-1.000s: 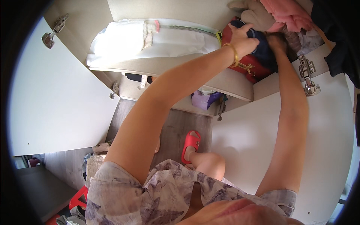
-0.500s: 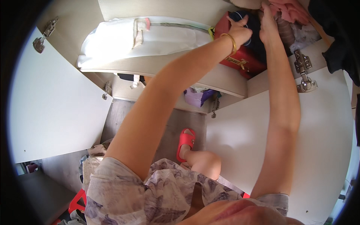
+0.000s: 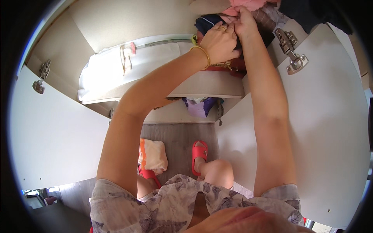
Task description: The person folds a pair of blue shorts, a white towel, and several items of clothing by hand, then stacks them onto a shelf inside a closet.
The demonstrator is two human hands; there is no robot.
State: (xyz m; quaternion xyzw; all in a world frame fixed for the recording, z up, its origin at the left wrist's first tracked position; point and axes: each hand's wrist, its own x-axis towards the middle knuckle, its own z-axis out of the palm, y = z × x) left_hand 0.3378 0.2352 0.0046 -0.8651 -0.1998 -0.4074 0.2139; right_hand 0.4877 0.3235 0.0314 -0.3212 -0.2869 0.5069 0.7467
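Note:
My left hand [image 3: 221, 42], with a gold bangle at the wrist, lies over a dark navy garment [image 3: 208, 23] with a light stripe, its fingers curled into the cloth. Close beside it, my right hand [image 3: 245, 25] is bent at the same cloth with the fingertips drawn together, partly hidden. Beneath the hands sits a red case [image 3: 229, 69] with a gold clasp, mostly covered. Pink cloth [image 3: 250, 4] is bunched just past my right hand.
The cabinet shelf [image 3: 163, 87] holds white folded cloth [image 3: 105, 64]. Open doors [image 3: 62, 136] stand on both sides, the right door [image 3: 326, 128] close to my arm. Below are a purple bag [image 3: 200, 106], a cream folded cloth [image 3: 153, 155] on the floor, and red slippers [image 3: 199, 159].
Both hands have shifted left in view and come closer together. My left hand has turned palm down over the navy garment. The folded cloth on the floor has come into sight.

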